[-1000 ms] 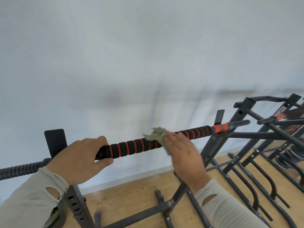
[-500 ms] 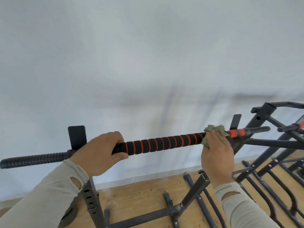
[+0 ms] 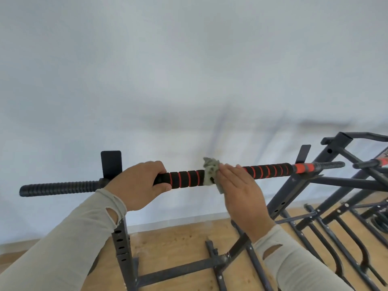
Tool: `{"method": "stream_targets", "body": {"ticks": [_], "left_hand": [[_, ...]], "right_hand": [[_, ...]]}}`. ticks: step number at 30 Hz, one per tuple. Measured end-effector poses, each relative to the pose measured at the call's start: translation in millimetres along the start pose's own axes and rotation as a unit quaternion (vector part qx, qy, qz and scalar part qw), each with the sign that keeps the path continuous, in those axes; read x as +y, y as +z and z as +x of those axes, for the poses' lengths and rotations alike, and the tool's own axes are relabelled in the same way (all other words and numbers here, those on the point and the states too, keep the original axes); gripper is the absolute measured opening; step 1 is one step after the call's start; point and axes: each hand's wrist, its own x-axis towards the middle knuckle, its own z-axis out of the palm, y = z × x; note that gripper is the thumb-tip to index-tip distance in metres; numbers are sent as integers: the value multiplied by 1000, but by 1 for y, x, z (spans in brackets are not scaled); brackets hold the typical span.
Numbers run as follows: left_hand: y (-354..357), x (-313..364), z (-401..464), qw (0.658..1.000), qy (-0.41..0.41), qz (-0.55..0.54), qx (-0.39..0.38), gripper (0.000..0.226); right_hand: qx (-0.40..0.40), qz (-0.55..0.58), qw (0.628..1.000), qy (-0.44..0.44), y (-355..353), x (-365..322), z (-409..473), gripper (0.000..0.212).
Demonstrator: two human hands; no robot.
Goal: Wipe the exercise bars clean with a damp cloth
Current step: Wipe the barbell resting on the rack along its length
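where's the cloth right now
In the head view, the green cloth is wrapped on the foam-padded bar near its middle, pressed there by the right hand, just right of the left hand that grips the bar.

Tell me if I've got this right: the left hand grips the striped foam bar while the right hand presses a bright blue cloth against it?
Not quite. The cloth is a dull grey-green, not bright blue, as the head view shows. The rest holds: the left hand grips the striped foam bar while the right hand presses the cloth against it.
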Motion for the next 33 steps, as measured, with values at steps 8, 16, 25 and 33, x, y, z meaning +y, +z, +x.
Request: {"method": "stream_targets", "body": {"ticks": [8, 16, 25, 33], "left_hand": [[2, 4, 3, 1000, -8, 29, -8, 17], [3, 10, 2, 997, -23, 75, -12, 21], [10, 30, -16, 976, -41, 207, 59, 41], [13, 49, -94, 974, -60, 135, 170, 48]], "right_hand": [[-134, -107, 941, 293, -49, 142, -32, 36], [29, 51, 977, 206, -6, -39, 0, 34], [-52, 330, 936, 112, -29, -77, 38, 37], [-117, 509, 820, 233, -62, -85, 54, 40]]}}
